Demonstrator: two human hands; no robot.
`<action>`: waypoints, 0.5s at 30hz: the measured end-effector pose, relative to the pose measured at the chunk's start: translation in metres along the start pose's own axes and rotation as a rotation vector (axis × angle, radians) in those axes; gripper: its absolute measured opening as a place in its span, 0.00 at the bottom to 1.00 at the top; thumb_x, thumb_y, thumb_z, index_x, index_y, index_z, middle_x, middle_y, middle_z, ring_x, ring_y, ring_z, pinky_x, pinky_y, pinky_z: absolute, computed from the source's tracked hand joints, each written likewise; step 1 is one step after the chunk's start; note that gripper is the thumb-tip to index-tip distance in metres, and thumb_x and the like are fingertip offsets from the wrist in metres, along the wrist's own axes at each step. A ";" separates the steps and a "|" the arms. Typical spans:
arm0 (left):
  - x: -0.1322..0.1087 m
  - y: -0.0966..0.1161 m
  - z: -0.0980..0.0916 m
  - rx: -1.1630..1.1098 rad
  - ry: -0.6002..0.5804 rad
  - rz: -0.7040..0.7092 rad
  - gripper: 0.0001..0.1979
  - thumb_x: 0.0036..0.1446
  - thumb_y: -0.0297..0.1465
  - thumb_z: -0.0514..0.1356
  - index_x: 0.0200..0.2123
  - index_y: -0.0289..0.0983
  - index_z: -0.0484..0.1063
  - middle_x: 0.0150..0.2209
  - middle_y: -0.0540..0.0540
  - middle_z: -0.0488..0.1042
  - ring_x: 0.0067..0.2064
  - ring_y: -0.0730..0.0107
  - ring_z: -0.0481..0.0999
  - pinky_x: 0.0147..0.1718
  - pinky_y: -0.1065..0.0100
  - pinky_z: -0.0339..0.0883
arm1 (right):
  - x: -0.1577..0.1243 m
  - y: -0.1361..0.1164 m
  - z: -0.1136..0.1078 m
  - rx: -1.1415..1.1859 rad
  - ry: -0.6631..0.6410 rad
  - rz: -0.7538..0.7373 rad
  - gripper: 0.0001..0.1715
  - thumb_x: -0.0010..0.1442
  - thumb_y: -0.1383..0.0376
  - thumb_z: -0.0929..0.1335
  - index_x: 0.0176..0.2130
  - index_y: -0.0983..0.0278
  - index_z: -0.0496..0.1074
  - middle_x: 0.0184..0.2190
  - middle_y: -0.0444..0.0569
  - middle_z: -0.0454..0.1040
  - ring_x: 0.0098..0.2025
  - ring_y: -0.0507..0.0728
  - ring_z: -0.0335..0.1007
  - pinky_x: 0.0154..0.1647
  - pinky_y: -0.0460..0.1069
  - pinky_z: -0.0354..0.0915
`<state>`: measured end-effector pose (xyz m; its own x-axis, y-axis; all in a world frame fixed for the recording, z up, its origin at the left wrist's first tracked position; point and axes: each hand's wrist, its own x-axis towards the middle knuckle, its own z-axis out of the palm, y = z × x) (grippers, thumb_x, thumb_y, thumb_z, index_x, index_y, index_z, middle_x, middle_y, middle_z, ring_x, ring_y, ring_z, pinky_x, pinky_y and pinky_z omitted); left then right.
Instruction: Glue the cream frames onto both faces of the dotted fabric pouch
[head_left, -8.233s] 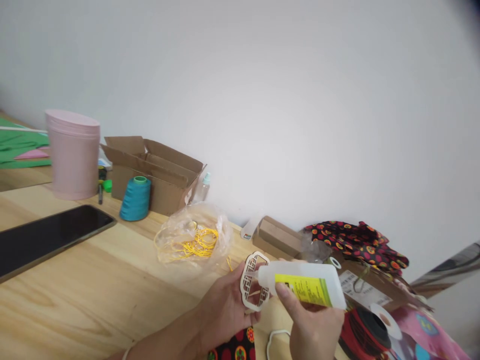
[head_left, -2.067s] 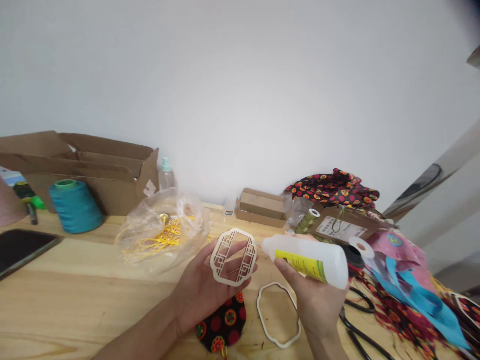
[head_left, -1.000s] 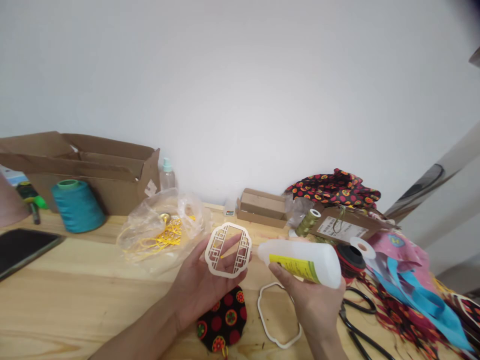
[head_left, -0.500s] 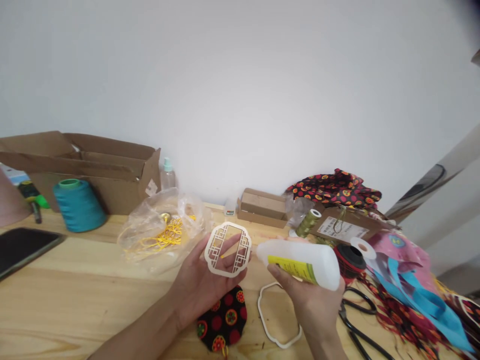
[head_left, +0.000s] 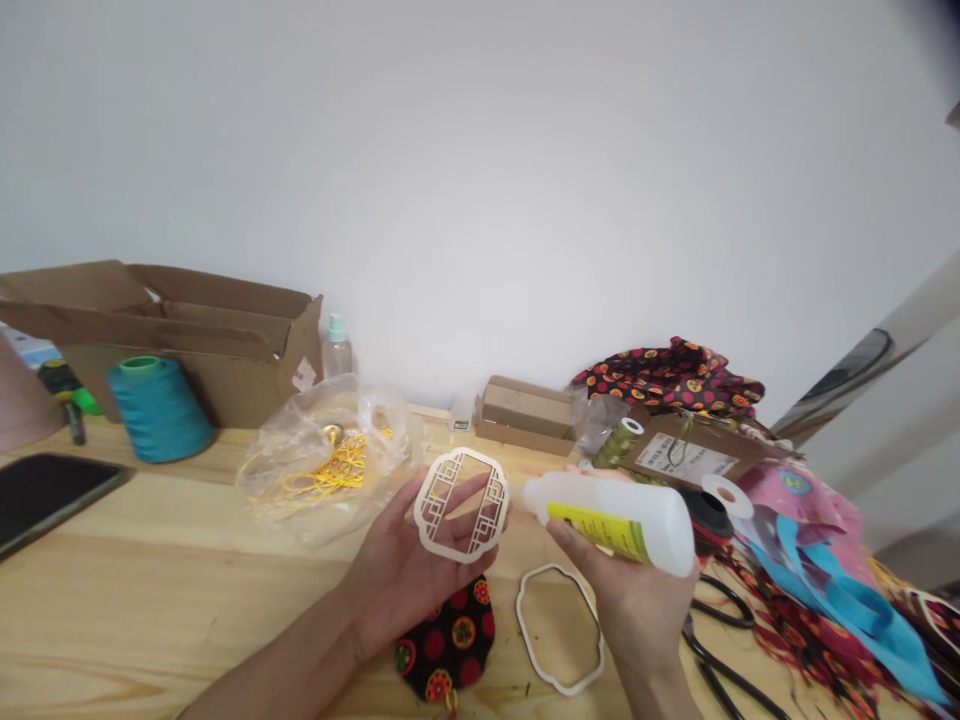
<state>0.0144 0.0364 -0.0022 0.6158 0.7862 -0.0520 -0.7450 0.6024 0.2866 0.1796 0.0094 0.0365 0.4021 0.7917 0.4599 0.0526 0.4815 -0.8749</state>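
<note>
On the fingers of my left hand (head_left: 397, 570) rests a pale lattice frame (head_left: 431, 505) with scalloped edges and cut-out side panels. My right hand (head_left: 637, 610) is wrapped round a white squeeze bottle (head_left: 660, 525) with a yellow label, tipped on its side. Its narrow end points left at the frame's right edge; whether the tip touches is too blurred to tell. Below, a plain scalloped outline frame (head_left: 525, 640) lies on the table. Partly under my left hand is a black patterned fabric piece (head_left: 463, 635) with a small yellow loop.
Black-handled scissors (head_left: 720, 665) and blue ribbon (head_left: 832, 600) lie right. Behind stand a small open carton (head_left: 525, 432), a green thread spool (head_left: 619, 443) and a plastic bag of yellow cords (head_left: 337, 470). At left are a teal thread cone (head_left: 161, 410), a large cardboard box (head_left: 240, 390) and a phone (head_left: 56, 500).
The bottle in my right hand has shifted slightly right and down. My left hand and the lattice frame have moved a little right and down too.
</note>
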 end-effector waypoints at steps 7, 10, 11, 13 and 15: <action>0.001 0.001 0.001 0.004 0.018 -0.015 0.24 0.56 0.42 0.49 0.46 0.30 0.68 0.38 0.37 0.73 0.40 0.61 0.72 0.40 0.64 0.64 | 0.001 -0.001 0.000 0.008 -0.008 -0.022 0.31 0.33 0.68 0.76 0.41 0.68 0.71 0.28 0.53 0.78 0.29 0.61 0.75 0.30 0.53 0.74; 0.001 0.003 0.001 0.001 0.032 0.004 0.24 0.56 0.42 0.50 0.46 0.29 0.68 0.38 0.37 0.73 0.41 0.60 0.72 0.40 0.65 0.64 | -0.001 -0.003 0.001 0.017 -0.015 0.016 0.29 0.33 0.68 0.76 0.39 0.68 0.72 0.26 0.52 0.78 0.26 0.60 0.75 0.27 0.53 0.74; 0.000 0.003 0.001 0.000 0.038 0.009 0.23 0.56 0.42 0.50 0.46 0.29 0.68 0.38 0.37 0.73 0.41 0.60 0.72 0.40 0.65 0.63 | -0.002 -0.003 0.001 0.018 -0.011 0.032 0.29 0.33 0.68 0.76 0.38 0.68 0.72 0.26 0.52 0.78 0.27 0.61 0.75 0.27 0.52 0.74; 0.000 0.003 0.000 -0.002 0.048 0.009 0.23 0.56 0.41 0.50 0.46 0.29 0.68 0.38 0.36 0.73 0.41 0.60 0.72 0.40 0.64 0.63 | -0.002 -0.004 0.002 0.018 -0.002 0.034 0.29 0.33 0.68 0.76 0.39 0.68 0.72 0.27 0.52 0.78 0.28 0.61 0.75 0.29 0.53 0.74; -0.001 0.003 0.000 -0.001 0.048 -0.002 0.24 0.56 0.41 0.50 0.47 0.29 0.67 0.39 0.36 0.73 0.40 0.60 0.72 0.39 0.64 0.64 | -0.001 -0.004 0.002 0.017 0.006 0.002 0.30 0.33 0.68 0.76 0.40 0.68 0.72 0.28 0.53 0.78 0.29 0.62 0.75 0.30 0.54 0.74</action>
<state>0.0117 0.0379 -0.0012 0.6041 0.7908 -0.0984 -0.7443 0.6040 0.2850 0.1775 0.0078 0.0396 0.4074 0.7905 0.4573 0.0362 0.4863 -0.8730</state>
